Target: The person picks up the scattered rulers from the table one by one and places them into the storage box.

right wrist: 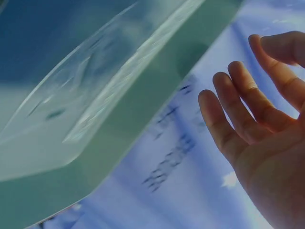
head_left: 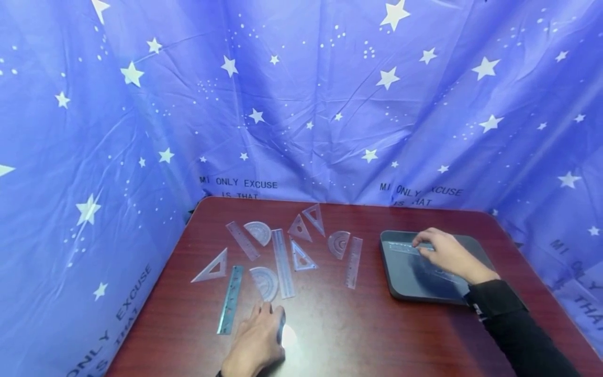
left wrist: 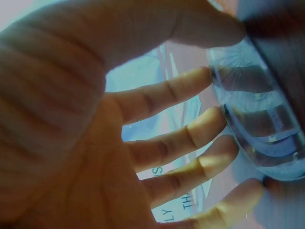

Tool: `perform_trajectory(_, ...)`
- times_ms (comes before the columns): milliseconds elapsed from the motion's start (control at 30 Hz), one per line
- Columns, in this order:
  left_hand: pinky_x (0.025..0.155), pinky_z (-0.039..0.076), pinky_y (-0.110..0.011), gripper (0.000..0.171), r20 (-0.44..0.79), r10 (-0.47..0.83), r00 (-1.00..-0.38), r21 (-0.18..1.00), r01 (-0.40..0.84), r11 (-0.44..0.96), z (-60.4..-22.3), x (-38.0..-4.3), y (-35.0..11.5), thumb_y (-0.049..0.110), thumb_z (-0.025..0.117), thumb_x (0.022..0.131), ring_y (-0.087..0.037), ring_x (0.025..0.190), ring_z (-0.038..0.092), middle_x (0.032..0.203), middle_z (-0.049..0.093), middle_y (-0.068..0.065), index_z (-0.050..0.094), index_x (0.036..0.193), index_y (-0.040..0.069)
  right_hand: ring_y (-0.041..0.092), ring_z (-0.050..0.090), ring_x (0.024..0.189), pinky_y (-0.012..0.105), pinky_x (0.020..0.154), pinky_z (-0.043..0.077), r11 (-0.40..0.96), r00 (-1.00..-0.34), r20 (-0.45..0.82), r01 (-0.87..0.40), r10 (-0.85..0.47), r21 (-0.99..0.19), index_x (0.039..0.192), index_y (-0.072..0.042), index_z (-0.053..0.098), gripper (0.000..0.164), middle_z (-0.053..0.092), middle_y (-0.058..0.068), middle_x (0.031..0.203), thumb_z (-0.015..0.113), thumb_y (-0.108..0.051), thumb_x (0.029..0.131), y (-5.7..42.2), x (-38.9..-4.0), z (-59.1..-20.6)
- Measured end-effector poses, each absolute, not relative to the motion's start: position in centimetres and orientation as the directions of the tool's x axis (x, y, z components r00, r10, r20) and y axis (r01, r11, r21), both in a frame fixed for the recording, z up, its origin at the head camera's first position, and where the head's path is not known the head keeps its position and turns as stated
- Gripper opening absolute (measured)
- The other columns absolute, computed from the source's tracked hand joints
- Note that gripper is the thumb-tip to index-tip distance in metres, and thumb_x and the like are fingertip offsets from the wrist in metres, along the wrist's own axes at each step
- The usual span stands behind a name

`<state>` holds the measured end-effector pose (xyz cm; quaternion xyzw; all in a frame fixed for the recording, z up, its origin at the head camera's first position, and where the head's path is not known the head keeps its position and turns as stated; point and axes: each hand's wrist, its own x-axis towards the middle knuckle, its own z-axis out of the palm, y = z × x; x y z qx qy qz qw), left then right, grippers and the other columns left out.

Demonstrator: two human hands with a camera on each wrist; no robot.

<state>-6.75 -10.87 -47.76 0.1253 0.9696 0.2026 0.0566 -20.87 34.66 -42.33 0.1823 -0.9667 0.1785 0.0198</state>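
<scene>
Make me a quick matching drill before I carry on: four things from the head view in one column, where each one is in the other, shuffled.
1. Teal ruler
2. Gray tray
3. Left hand
4. Right hand

A. Over the tray
B. Fingertips at the protractor nearest the camera
C. On the right side of the table, with clear plastic pieces inside
D. Flat on the table, left of that protractor

Pairs: 1-D, 2-C, 3-B, 4-A

Clear plastic protractors (head_left: 267,281) — glossy, shiny wood-grain table (head_left: 339,324), matt tray (head_left: 402,280), creased cloth curtain (head_left: 301,78)
</scene>
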Motion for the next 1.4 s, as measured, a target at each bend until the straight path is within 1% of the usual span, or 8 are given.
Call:
perform_trajectory(133, 0.085, 0.056, -0.068, 0.056, -0.077, 0.269, -0.96, 0.421, 0.213, 0.882, -47.9, -6.7, -11.0, 0.013, 0.09, 0.055, -0.045, 0.117, 0.061, 0.124, 0.065, -0.024, 0.064, 0.104, 0.01, 0.04, 0.069, 0.113, 0.057, 0.091, 0.059, 0.83, -0.904, 0.158, -0.427, -0.397, -0.359, 0.11, -0.005, 0.076, 0.015, 0.071, 0.017, 0.119, 0.073, 0.0, 0.096, 31.3, -19.9, -41.2)
perform_trajectory(233, 0.084, 0.057, -0.068, 0.055, -0.08, 0.267, -0.961, 0.439, 0.206, 0.874, -48.0, -6.7, -11.0, 0.016, 0.091, 0.056, -0.045, 0.116, 0.062, 0.121, 0.066, -0.022, 0.064, 0.104, 0.011, 0.038, 0.069, 0.116, 0.056, 0.093, 0.058, 0.803, -0.881, 0.191, -0.473, -0.433, -0.361, 0.111, -0.008, 0.076, 0.016, 0.071, 0.014, 0.121, 0.072, 0.0, 0.097, 28.7, -19.1, -40.4)
perform_trajectory(400, 0.076, 0.057, -0.058, 0.048, -0.035, 0.268, -0.963, 0.468, 0.222, 0.856, -47.7, -6.8, -11.0, 0.017, 0.089, 0.06, -0.036, 0.105, 0.061, 0.106, 0.061, -0.011, 0.061, 0.099, 0.015, 0.031, 0.069, 0.113, 0.054, 0.095, 0.058, 0.733, -0.822, 0.302, -0.569, -0.483, -0.373, 0.109, -0.01, 0.075, 0.02, 0.071, 0.01, 0.119, 0.074, 0.003, 0.094, 24.8, -18.0, -40.2)
perform_trajectory(600, 0.067, 0.053, -0.041, 0.043, 0.035, 0.269, -0.963, 0.458, 0.255, 0.852, -47.5, -7.1, -10.7, 0.02, 0.085, 0.063, -0.024, 0.095, 0.057, 0.102, 0.057, -0.002, 0.064, 0.101, 0.016, 0.026, 0.07, 0.112, 0.051, 0.099, 0.058, 0.649, -0.74, 0.428, -0.667, -0.519, -0.365, 0.114, -0.008, 0.074, 0.029, 0.072, 0.006, 0.119, 0.077, 0.002, 0.087, 20.9, -16.1, -41.9)
perform_trajectory(800, 0.066, 0.052, -0.034, 0.041, 0.162, 0.239, -0.957, 0.471, 0.288, 0.834, -47.0, -7.4, -9.8, 0.021, 0.081, 0.068, -0.02, 0.095, 0.059, 0.104, 0.058, 0.0, 0.067, 0.106, 0.016, 0.013, 0.067, 0.103, 0.037, 0.089, 0.061, 0.638, -0.792, 0.369, -0.61, -0.486, -0.47, 0.127, -0.009, 0.07, 0.038, 0.071, 0.003, 0.123, 0.077, -0.001, 0.091, 18.4, -13.5, -43.3)
perform_trajectory(1067, 0.073, 0.057, -0.034, 0.043, 0.386, 0.147, -0.911, 0.467, 0.331, 0.82, -45.8, -8.1, -7.8, 0.02, 0.084, 0.073, -0.02, 0.099, 0.062, 0.109, 0.063, -0.003, 0.073, 0.114, 0.014, 0.022, 0.074, 0.103, 0.038, 0.089, 0.064, 0.511, -0.85, 0.249, -0.486, -0.464, -0.709, 0.138, -0.004, 0.062, 0.036, 0.072, 0.015, 0.13, 0.07, -0.011, 0.103, 16.1, -11.3, -45.3)
perform_trajectory(1267, 0.072, 0.059, -0.034, 0.051, 0.434, 0.108, -0.894, 0.482, 0.332, 0.811, -45.0, -8.4, -6.2, 0.023, 0.089, 0.074, -0.022, 0.1, 0.063, 0.112, 0.067, -0.008, 0.075, 0.122, 0.01, 0.015, 0.074, 0.107, 0.033, 0.091, 0.063, 0.344, -0.869, 0.178, -0.36, -0.461, -0.867, 0.143, 0.003, 0.058, 0.038, 0.073, 0.019, 0.127, 0.059, -0.018, 0.111, 14.3, -10.2, -46.3)
perform_trajectory(1400, 0.072, 0.06, -0.034, 0.052, 0.492, 0.08, -0.867, 0.492, 0.353, 0.796, -44.8, -8.5, -5.2, 0.02, 0.091, 0.075, -0.021, 0.097, 0.062, 0.113, 0.069, -0.009, 0.075, 0.123, 0.008, 0.007, 0.073, 0.105, 0.032, 0.089, 0.065, 0.132, -0.884, 0.186, -0.265, -0.429, -0.955, 0.145, 0.012, 0.05, 0.039, 0.069, 0.033, 0.128, 0.051, -0.011, 0.113, 13.2, -9.7, -46.9)
